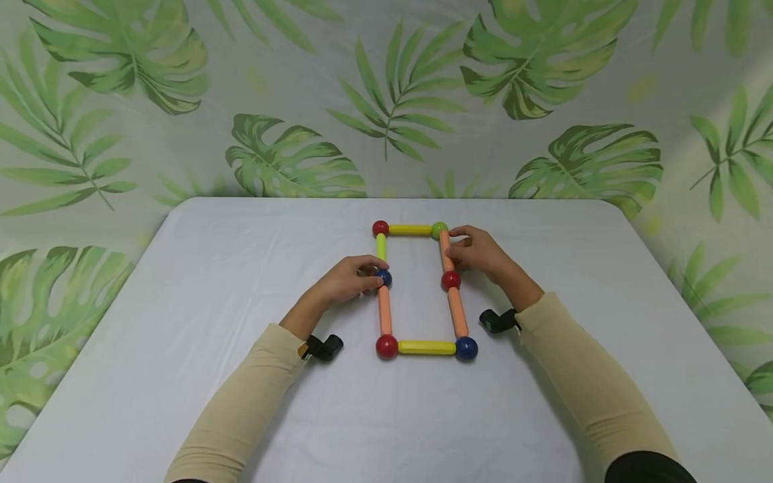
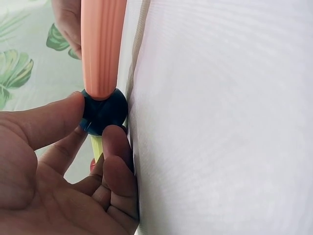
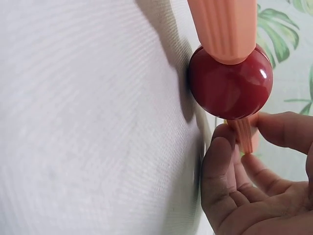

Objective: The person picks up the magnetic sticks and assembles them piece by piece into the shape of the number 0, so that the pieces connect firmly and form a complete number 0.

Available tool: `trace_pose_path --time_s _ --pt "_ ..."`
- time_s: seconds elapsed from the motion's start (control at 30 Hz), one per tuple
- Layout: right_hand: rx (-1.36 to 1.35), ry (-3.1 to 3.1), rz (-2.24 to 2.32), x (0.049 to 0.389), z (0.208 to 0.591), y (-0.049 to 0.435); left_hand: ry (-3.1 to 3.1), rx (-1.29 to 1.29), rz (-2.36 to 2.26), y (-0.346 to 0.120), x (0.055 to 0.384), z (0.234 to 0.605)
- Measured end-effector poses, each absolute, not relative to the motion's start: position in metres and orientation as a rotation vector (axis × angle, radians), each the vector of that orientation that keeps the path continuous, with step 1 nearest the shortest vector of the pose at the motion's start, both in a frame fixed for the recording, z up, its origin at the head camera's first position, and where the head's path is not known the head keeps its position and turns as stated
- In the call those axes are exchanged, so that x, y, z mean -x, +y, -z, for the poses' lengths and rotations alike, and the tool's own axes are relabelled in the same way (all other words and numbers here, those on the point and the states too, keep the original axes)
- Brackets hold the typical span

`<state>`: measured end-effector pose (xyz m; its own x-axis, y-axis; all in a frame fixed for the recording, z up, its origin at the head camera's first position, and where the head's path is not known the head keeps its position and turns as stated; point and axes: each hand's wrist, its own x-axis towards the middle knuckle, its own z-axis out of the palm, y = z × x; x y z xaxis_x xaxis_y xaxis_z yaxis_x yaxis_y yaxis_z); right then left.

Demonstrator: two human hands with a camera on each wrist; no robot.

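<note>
A closed rectangular frame of rods and balls lies on the white table. My left hand (image 1: 349,278) pinches the blue ball (image 1: 384,278) midway along its left side, between a yellow-green rod (image 1: 381,247) and an orange rod (image 1: 385,312). In the left wrist view, thumb and fingers grip this ball from both sides. Across the frame, my right hand (image 1: 480,253) holds the upper orange rod (image 3: 242,132), between the green ball (image 1: 439,229) and the red ball (image 1: 450,280). The right wrist view has that red ball just in front of the fingers, with the lower orange rod (image 1: 458,312) joined to it.
Yellow rods form the far side (image 1: 410,229) and near side (image 1: 427,347). Other corners hold a red ball (image 1: 380,229), another red ball (image 1: 387,347) and a blue ball (image 1: 466,348). Behind the table (image 1: 181,268) hangs a leaf-patterned cloth (image 1: 410,174).
</note>
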<state>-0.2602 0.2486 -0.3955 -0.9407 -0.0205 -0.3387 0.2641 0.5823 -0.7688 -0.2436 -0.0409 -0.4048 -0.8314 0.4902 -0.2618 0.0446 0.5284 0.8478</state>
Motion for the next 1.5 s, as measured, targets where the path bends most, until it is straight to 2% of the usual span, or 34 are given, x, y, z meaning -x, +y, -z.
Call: trace_pose_path --time_s 0.73,1.5 --pt "-0.179 2.472 1.28 0.261 0.397 0.249 2.306 -0.449 -1.239 -0.041 0.244 0.402" --pt "-0.314 2.518 1.298 0.273 0.394 0.233 2.327 -0.346 -1.243 -0.039 0.256 0.398"
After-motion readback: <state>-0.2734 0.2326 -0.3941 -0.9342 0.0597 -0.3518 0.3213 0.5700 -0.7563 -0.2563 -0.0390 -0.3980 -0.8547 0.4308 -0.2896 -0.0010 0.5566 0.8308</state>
